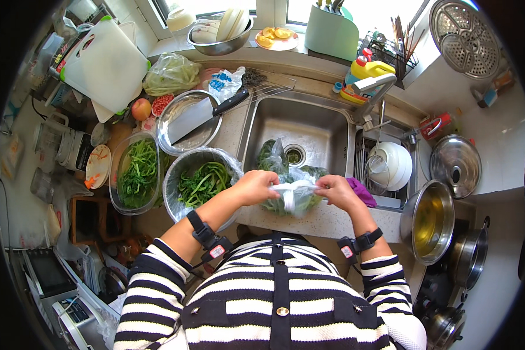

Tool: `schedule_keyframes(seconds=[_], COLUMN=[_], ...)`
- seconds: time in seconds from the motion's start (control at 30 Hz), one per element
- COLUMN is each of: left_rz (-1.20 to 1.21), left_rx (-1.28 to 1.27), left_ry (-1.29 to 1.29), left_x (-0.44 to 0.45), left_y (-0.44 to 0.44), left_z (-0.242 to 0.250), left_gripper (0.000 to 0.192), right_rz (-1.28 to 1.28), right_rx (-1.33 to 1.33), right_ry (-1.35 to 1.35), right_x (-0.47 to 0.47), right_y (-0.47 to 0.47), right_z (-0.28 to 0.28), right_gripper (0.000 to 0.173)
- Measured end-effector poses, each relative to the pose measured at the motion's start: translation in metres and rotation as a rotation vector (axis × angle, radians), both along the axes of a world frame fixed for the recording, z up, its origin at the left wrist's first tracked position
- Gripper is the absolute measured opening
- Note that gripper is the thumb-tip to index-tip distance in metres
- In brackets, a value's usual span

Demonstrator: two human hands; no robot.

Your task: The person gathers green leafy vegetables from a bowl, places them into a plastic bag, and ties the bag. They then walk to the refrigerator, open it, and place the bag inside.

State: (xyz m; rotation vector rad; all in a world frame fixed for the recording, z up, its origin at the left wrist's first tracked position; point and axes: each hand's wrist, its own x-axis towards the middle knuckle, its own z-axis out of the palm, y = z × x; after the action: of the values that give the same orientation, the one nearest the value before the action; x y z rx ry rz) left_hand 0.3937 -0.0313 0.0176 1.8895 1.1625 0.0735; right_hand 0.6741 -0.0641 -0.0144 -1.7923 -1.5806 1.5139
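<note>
Between both hands stretches the white top of a clear plastic bag (294, 202) with green vegetables inside, at the sink's front edge. My left hand (257, 187) pinches one side of it, and my right hand (335, 190) pinches the other. Behind it, more bagged greens (272, 158) lie in the stainless steel sink (306, 116) beside the drain. Left of my left hand stands a plastic-lined bowl (170, 192) of leafy green stalks (203, 183). A purple cloth (361, 192) is just right of my right hand.
A cleaver (197, 120) rests across a metal basin (164, 142), its handle towards the sink. A clear plastic tub (112, 197) of cut greens stands at left. White bowls (396, 166) sit under the faucet (374, 83); a pot of yellowish liquid (428, 223) is at right.
</note>
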Motion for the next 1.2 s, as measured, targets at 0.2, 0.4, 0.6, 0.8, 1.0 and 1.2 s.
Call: schedule_keyframes(seconds=[0.2, 0.4, 0.6, 0.8, 1.0, 1.2], left_rz=[0.063, 0.146, 0.347, 0.639, 0.702, 0.502], left_rx=[0.077, 0.191, 0.077, -0.449, -0.739, -0.432], left_ry=[-0.06, 0.203, -0.129, -0.706, -1.035, -1.009], left_x=[0.005, 0.013, -0.014, -0.032, -0.062, -0.079], left_y=[-0.006, -0.009, -0.015, -0.012, -0.002, -0.002], left_z=[0.007, 0.017, 0.002, -0.013, 0.004, 0.047], left_gripper=[0.035, 0.04, 0.018, 0.012, 0.016, 0.042], right_rz=[0.029, -0.016, -0.474, -0.841, -0.692, -0.496], right_rx=[-0.051, -0.011, -0.053, 0.017, 0.146, 0.273], right_ry=[-0.007, -0.157, 0.104, 0.593, 0.801, 0.919], right_x=[-0.005, -0.03, -0.023, -0.025, -0.034, -0.083], right_y=[-0.01, -0.007, -0.013, -0.017, -0.013, 0.014], right_z=[0.008, 0.031, 0.019, 0.01, 0.053, 0.145], right_gripper=[0.027, 0.037, 0.028, 0.021, 0.027, 0.019])
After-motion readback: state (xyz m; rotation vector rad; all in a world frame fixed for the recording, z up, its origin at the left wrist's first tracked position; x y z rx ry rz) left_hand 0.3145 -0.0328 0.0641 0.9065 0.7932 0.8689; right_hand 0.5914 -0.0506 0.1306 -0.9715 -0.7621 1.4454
